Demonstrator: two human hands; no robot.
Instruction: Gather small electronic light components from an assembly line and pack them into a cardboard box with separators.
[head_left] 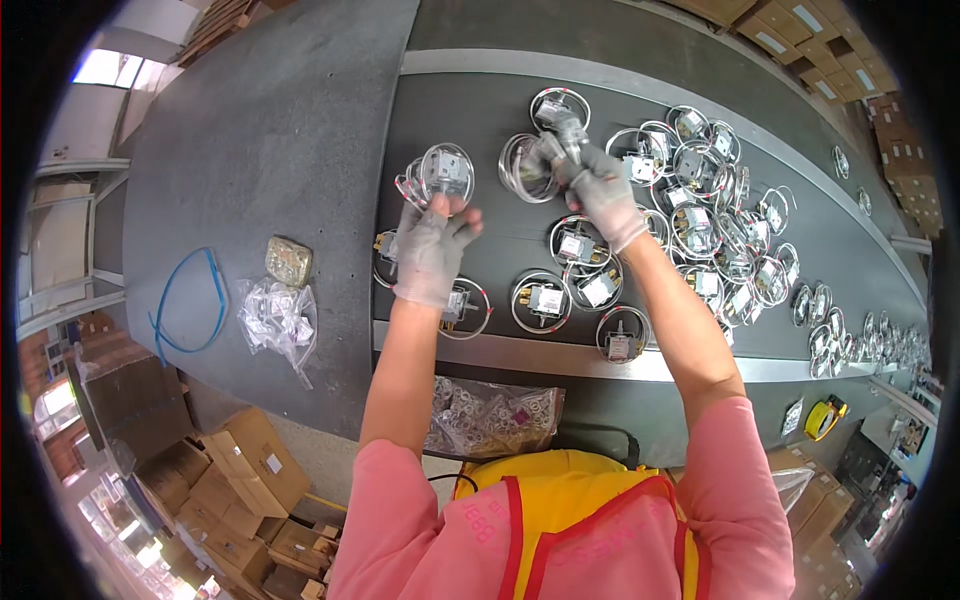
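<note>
My left hand (432,250), in a thin whitish glove with bare fingertips, grips a capillary thermostat (447,172), a small metal box with its silvery tube coiled round it. More coils show beside that one. Over the belt's middle, my gloved right hand (600,185) has its fingers closed round a blurred thermostat (540,155) with a coiled tube. Just beyond it lies another thermostat (560,108). Between my arms, several more rest on the dark belt, among them one thermostat (541,300) with brass-coloured terminals. Part of a thermostat (458,306) shows beside my left wrist.
Many coiled thermostats (735,225) crowd the belt (480,100) at right. On the grey table (250,160) at left lie a blue strap (170,300), a tape-wrapped block (289,261) and crumpled plastic (278,322). A bag of small parts (490,415) sits near my body.
</note>
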